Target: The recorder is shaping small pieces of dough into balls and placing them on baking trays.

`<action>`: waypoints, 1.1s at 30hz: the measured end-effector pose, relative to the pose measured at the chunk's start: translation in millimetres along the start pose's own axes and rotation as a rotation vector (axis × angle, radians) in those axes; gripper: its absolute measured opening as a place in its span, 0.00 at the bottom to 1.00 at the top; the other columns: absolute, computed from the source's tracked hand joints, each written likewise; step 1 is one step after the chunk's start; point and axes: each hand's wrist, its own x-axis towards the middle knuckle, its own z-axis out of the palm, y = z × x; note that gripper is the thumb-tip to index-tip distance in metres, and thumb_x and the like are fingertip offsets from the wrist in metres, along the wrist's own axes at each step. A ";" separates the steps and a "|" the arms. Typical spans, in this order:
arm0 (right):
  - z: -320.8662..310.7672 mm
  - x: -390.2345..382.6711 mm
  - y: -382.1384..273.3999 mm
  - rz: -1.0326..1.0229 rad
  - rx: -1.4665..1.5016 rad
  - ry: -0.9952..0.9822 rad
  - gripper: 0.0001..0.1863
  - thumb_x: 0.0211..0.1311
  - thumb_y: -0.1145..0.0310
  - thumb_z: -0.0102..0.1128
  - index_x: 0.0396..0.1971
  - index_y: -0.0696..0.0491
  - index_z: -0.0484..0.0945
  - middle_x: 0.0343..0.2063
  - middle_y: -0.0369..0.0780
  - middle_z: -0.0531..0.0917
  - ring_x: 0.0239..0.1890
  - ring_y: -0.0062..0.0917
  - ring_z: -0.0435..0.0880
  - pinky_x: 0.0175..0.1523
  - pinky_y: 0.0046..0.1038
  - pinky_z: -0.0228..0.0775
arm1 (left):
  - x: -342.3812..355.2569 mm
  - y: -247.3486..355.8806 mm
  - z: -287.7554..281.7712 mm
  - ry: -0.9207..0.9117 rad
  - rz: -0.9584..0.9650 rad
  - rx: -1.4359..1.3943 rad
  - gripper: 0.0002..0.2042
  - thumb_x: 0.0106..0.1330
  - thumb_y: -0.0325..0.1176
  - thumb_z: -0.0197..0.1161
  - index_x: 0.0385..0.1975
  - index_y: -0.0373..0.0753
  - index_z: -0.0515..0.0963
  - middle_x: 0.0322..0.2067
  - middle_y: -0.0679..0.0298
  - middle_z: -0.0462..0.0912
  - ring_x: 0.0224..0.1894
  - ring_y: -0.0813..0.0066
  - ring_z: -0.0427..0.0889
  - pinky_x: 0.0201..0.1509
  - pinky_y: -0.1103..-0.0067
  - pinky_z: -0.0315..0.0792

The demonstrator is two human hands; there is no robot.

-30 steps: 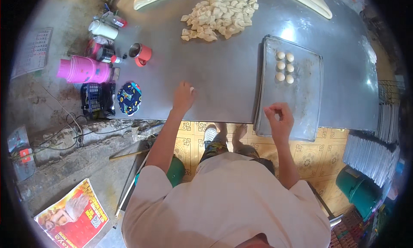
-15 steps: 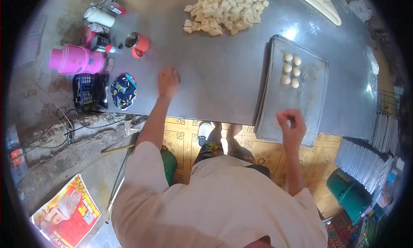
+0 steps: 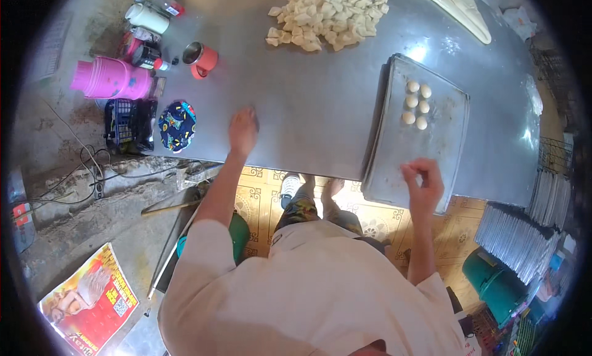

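My left hand rests curled, palm down, on the grey metal tabletop. Whatever lies under its fingers is hidden. My right hand is over the near part of a flat metal baking tray, thumb and fingertips pinched together. Anything between those fingertips is too small to make out. Several round, pale dough balls sit in two short columns toward the tray's far half. At the far middle of the table lies a heap of cut dough pieces.
A red mug, a patterned cloth cap and stacked pink buckets stand at the left. Long folded dough lies far right. Beyond the table's right edge are stacked trays and a green bin.
My left hand has shifted slightly toward me on the tabletop. My right hand has moved a little right and nearer, still pinched. The dough balls stay in place.
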 end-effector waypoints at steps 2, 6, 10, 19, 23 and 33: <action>-8.0 4.9 -8.7 0.131 0.086 0.054 0.07 0.55 0.77 0.66 0.32 0.57 0.76 0.30 0.34 0.77 0.30 0.14 0.74 0.38 0.16 0.68 | -21.5 12.0 -6.6 0.001 -0.123 0.058 0.06 0.62 0.29 0.55 0.35 0.34 0.73 0.31 0.53 0.77 0.37 0.53 0.76 0.43 0.61 0.69; 29.1 27.3 -12.9 0.143 0.054 0.033 0.10 0.55 0.74 0.67 0.35 0.57 0.76 0.34 0.36 0.79 0.35 0.18 0.79 0.41 0.21 0.71 | -18.1 46.9 3.1 -0.146 -0.107 -0.077 0.09 0.66 0.35 0.53 0.38 0.37 0.73 0.36 0.52 0.75 0.41 0.54 0.73 0.47 0.60 0.65; 118.2 58.3 16.1 -0.132 -0.062 -0.156 0.14 0.50 0.75 0.68 0.38 0.56 0.77 0.37 0.40 0.78 0.38 0.26 0.79 0.44 0.27 0.73 | 35.1 39.6 3.8 -0.073 0.046 -0.018 0.17 0.62 0.42 0.59 0.43 0.35 0.71 0.39 0.52 0.74 0.45 0.54 0.71 0.50 0.62 0.64; 165.2 60.9 77.8 -0.238 -0.286 -0.277 0.14 0.49 0.75 0.65 0.39 0.57 0.78 0.39 0.43 0.77 0.40 0.37 0.79 0.44 0.30 0.73 | -6.4 -0.3 -39.9 -0.108 0.012 -0.276 0.21 0.54 0.39 0.68 0.47 0.39 0.74 0.43 0.55 0.75 0.48 0.54 0.73 0.53 0.64 0.67; 150.8 56.9 78.8 -0.348 -0.219 -0.190 0.11 0.51 0.72 0.65 0.36 0.55 0.79 0.37 0.44 0.78 0.39 0.36 0.79 0.44 0.31 0.72 | 11.8 19.2 -22.9 -0.006 0.022 -0.313 0.10 0.56 0.31 0.65 0.38 0.39 0.79 0.39 0.55 0.77 0.44 0.54 0.75 0.48 0.67 0.72; -35.0 41.7 79.5 0.027 -0.117 0.033 0.17 0.50 0.73 0.67 0.43 0.54 0.79 0.41 0.41 0.79 0.41 0.30 0.81 0.46 0.29 0.74 | 66.7 274.9 -20.1 -0.253 0.069 -0.683 0.14 0.53 0.32 0.68 0.39 0.38 0.80 0.37 0.58 0.78 0.41 0.62 0.77 0.47 0.70 0.71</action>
